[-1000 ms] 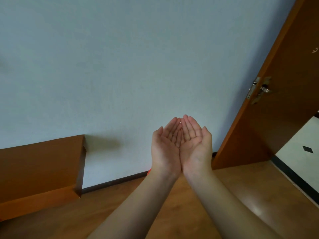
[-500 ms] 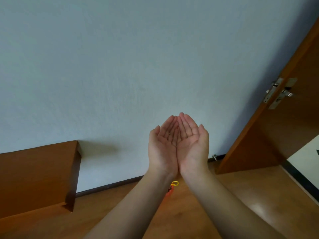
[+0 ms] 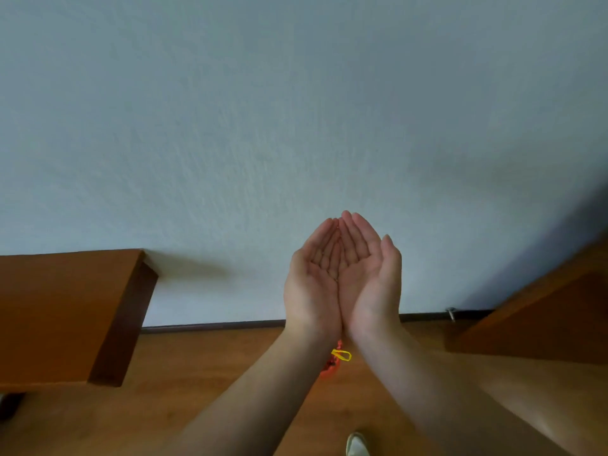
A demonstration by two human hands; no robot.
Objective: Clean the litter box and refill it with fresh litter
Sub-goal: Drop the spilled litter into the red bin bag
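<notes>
Two bare hands are raised together at the centre, palms up, forming a shallow cup. Left hand (image 3: 312, 291) and right hand (image 3: 370, 284) touch along their little-finger edges, fingers nearly straight and pointing away toward the wall, and they hold nothing. Both forearms reach in from the bottom edge.

Behind them a pale blue-grey wall (image 3: 263, 110) with a fine rough texture fills most of the view. Below it lies a glossy brown wooden floor (image 3: 197, 406), edged by a dark skirting strip (image 3: 214, 325). At left stands a smooth, box-shaped wooden cabinet (image 3: 65, 317); at right, the lower part of a wooden door (image 3: 543, 324). A small orange object with a yellow loop (image 3: 335, 360) lies on the floor between the wrists, partly hidden. A pale shoe tip (image 3: 357, 445) shows at the bottom edge. No litter box is in view.
</notes>
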